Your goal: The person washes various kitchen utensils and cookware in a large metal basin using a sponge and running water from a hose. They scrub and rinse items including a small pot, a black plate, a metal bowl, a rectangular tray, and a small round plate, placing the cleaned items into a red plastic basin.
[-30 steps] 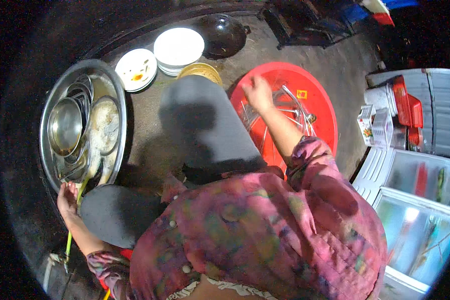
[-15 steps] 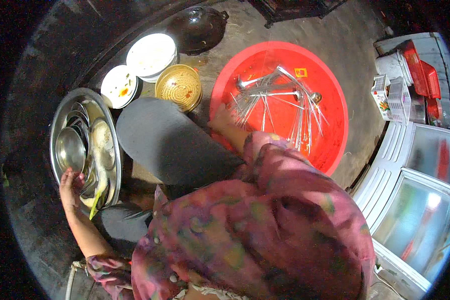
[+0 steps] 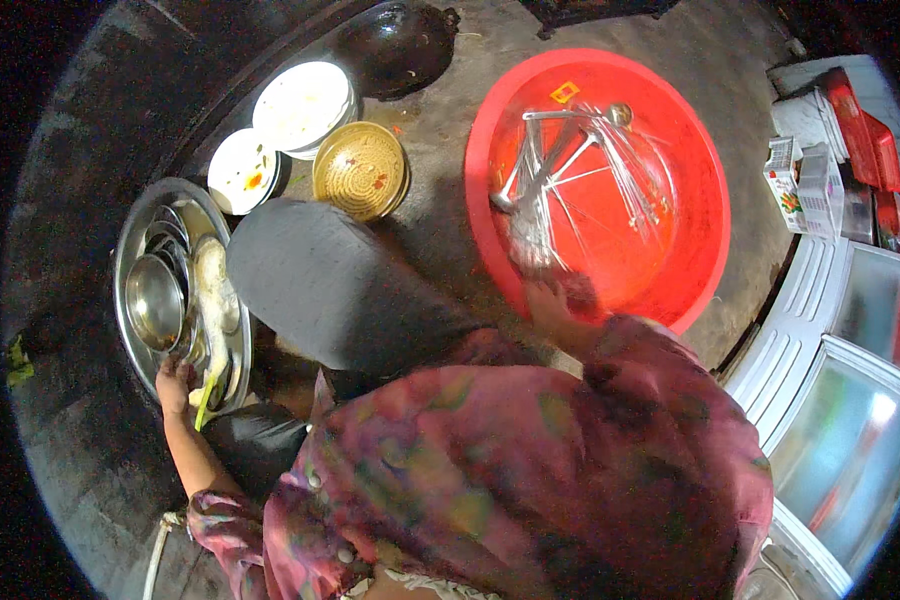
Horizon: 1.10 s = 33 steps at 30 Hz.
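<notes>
- steel tray (image 3: 130,250), wide and round, lies on the dark floor at the person's left, beside the raised knee in grey cloth (image 3: 340,290); it is piled with nested steel bowls (image 3: 155,300) and plates.
- left hand (image 3: 175,380) rests on the near rim of that tray, fingers curled over the edge; a yellow-green strip (image 3: 207,395) sits just beside it, and i cannot tell whether the hand grips it or only the rim.
- right hand (image 3: 550,300) reaches into the near edge of the red basin (image 3: 690,150). it is blurred, so how far it is open cannot be told; it appears to touch the near end of the wire rack (image 3: 570,170) lying in the basin, with a metal ladle (image 3: 610,115) among the wires.
- step in hand, as i judge it: dishwashing work at the stage of gathering, one hand steadying the stack of dirty steelware, the other at the tools in the wash basin.
- the next move likely calls for a firm grip on the tray rim, since the stacked bowls look loose and could slide if the tray tips.
- further off: two white plates (image 3: 300,100), a small soiled white dish (image 3: 242,170), a yellow woven basket (image 3: 360,170) and a dark wok (image 3: 395,45) stand near the tray, apart from both hands.
</notes>
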Available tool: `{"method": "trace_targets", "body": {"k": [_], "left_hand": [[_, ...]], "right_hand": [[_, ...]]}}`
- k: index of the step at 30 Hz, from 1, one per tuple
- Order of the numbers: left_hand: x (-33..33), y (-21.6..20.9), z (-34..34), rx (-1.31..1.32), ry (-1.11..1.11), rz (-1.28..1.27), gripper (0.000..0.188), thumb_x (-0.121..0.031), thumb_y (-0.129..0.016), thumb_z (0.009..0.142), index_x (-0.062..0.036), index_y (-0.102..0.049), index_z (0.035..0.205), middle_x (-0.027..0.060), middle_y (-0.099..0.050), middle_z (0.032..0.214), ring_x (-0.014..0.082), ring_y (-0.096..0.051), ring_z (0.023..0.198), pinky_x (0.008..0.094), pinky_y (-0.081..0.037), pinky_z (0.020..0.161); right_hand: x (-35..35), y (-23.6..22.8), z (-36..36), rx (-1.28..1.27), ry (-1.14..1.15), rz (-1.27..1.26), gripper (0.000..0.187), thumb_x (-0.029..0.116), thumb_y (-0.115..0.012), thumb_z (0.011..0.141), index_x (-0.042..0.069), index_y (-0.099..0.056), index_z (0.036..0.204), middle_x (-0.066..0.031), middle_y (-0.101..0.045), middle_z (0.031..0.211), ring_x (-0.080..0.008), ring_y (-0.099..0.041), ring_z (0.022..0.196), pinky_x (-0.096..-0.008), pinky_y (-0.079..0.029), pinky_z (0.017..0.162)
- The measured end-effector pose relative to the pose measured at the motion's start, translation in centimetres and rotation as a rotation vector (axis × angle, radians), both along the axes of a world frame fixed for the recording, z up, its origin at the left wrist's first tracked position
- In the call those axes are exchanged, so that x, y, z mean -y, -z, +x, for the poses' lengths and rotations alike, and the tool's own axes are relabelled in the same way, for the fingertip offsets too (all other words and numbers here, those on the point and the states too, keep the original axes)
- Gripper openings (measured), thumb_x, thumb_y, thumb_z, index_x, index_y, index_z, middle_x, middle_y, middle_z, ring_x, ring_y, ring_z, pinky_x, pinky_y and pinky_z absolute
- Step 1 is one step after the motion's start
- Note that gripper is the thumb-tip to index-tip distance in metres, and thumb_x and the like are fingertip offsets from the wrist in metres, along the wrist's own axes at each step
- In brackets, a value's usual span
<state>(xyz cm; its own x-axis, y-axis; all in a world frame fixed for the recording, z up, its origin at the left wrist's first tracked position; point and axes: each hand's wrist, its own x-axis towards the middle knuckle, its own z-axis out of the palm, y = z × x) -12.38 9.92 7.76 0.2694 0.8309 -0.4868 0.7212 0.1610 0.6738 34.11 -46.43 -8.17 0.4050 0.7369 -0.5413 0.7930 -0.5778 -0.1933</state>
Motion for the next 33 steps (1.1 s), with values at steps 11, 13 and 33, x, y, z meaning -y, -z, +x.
{"method": "trace_targets", "body": {"k": [11,13,33], "left_hand": [[0.4,-0.7,0.7,-0.040,0.021,-0.004,0.024,-0.009,-0.049,0.083,-0.0046,-0.049,0.106,0.0010,-0.053,0.073,0.0090,-0.050,0.058,0.0214,-0.038,0.048],[0.2,-0.5,0.9,-0.057,0.028,0.017,0.024,-0.008,-0.049,0.082,-0.0042,-0.049,0.106,0.0008,-0.054,0.073,0.0087,-0.049,0.057,0.0210,-0.037,0.048],[3.0,-2.1,0.3,-0.259,0.009,-0.008,0.028,-0.005,-0.049,0.082,-0.0044,-0.049,0.109,-0.0008,-0.051,0.073,0.0078,-0.046,0.058,0.0213,-0.034,0.049]], "right_hand": [[0.1,-9.0,4.4,-0.294,0.187,-0.179,0.059,0.023,-0.059,0.072,0.006,-0.034,0.123,-0.0170,-0.048,0.111,-0.0298,-0.047,0.103,-0.0424,-0.034,0.089],[-2.5,-6.9,4.5,-0.125,0.213,0.432,0.056,0.015,-0.060,0.069,0.003,-0.037,0.118,-0.0220,-0.044,0.113,-0.0349,-0.042,0.107,-0.0401,-0.037,0.087],[-12.4,-4.6,10.6,-0.378,0.823,0.738,0.026,0.023,-0.044,0.084,0.002,-0.058,0.082,-0.0058,-0.057,0.060,-0.0164,-0.052,0.053,-0.0306,-0.043,0.053]]}}
